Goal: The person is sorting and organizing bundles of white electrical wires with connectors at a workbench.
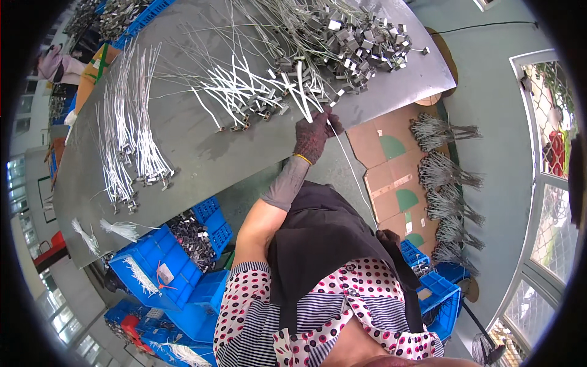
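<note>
My left hand (313,134), in a dark red knit glove with a grey sleeve guard, is closed at the table's near edge. White tube-like strips (298,98) stick up by its fingers. From it a thin white wire (351,165) slants down to the right, toward my right hand (389,236). That hand is low beside the dark apron, mostly hidden, and its fingers cannot be made out. Just beyond my left hand lies a loose group of white-sleeved wires (235,92) with small metal blocks at their ends. A large heap of metal blocks (361,46) on wires lies farther right.
Sorted white-sleeved wire bundles (143,147) lie on the left of the grey table (202,165). Blue crates (165,269) stand below its near edge, with another blue crate (440,300) at my right. Wire bundles (449,171) line cardboard (391,165) on the right floor.
</note>
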The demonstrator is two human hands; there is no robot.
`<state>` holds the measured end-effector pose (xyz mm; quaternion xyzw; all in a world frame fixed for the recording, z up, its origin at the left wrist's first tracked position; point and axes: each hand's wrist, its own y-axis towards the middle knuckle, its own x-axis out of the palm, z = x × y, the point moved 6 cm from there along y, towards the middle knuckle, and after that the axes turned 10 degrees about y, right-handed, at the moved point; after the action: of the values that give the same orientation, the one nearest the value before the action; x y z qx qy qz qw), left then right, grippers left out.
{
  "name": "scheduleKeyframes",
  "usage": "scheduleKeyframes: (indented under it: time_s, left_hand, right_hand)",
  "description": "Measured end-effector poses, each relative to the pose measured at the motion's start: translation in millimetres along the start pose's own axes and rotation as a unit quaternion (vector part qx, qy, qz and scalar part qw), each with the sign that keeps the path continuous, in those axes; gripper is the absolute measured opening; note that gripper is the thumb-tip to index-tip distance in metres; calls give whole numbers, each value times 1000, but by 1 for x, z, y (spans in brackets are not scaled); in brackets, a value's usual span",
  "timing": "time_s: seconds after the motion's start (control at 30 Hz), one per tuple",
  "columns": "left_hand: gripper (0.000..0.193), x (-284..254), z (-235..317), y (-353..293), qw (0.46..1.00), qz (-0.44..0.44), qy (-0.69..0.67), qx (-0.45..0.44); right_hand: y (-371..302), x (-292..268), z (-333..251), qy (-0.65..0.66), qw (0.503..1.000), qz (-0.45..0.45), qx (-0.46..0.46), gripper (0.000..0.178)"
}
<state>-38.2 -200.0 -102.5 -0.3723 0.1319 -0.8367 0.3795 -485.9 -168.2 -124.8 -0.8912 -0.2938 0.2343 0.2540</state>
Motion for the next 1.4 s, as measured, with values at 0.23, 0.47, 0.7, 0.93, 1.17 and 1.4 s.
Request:
scheduleKeyframes:
  time_s: [0.23,0.47,0.7,0.93,1.17,1.4]
  left_hand:
    - [29,-25,97,-6,981,35,-2,189]
    - [32,-51,110,-15,977,97,-2,191]
    - [33,-76,130,-32,960,170,-34,219]
    - [27,-99,129,-37,960,212,0,183]
    - [29,-85,68,-28,991,106,31,78]
    - [20,-61,82,-38,965,95,222,104]
  right_hand:
    - [-10,1,-32,-84,988,101,75,28]
    - [19,-12,-7,-102,992,70,39,29]
    - [57,-6,-3,-182,982,41,-27,31]
    - [59,29,-49,-163,986,16,-15,36]
    - [133,123,-162,-35,984,-93,-149,37]
    - [184,232,-311,3,987,-79,-142,53]
